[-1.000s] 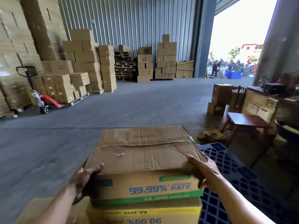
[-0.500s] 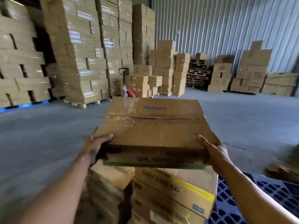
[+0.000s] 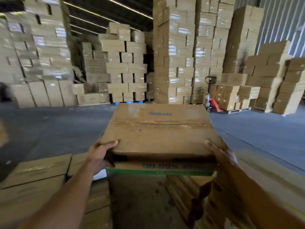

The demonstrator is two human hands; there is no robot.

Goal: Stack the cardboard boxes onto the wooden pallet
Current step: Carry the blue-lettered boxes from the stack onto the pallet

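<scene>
Two bare hands hold one cardboard box point(image 3: 161, 134) by its near corners, lifted in front of the person. The left hand point(image 3: 99, 156) wraps the near left corner, thumb lying on the top face, fingers curled down the side and mostly out of sight; the right hand point(image 3: 222, 157) clasps the near right corner, thumb on top, its fingers hidden behind the box. The box is shut, its top flaps taped along a creased seam, with a blue brand word near the far edge; its near side carries blurred blue print and a green strip along the bottom. It hangs over a gap between lower cartons; a low stack of boxes point(image 3: 36, 172) lies below to the left; blurred boxes on the right point(image 3: 219, 200) sit under the right forearm. Beyond is a grey concrete floor point(image 3: 57, 128); across it an orange pallet jack point(image 3: 212, 101) stands beside a low pile of small boxes point(image 3: 231, 96); tall carton stacks point(image 3: 173, 55) fill the back; a grey ribbed wall point(image 3: 280, 22) shows at upper right.
</scene>
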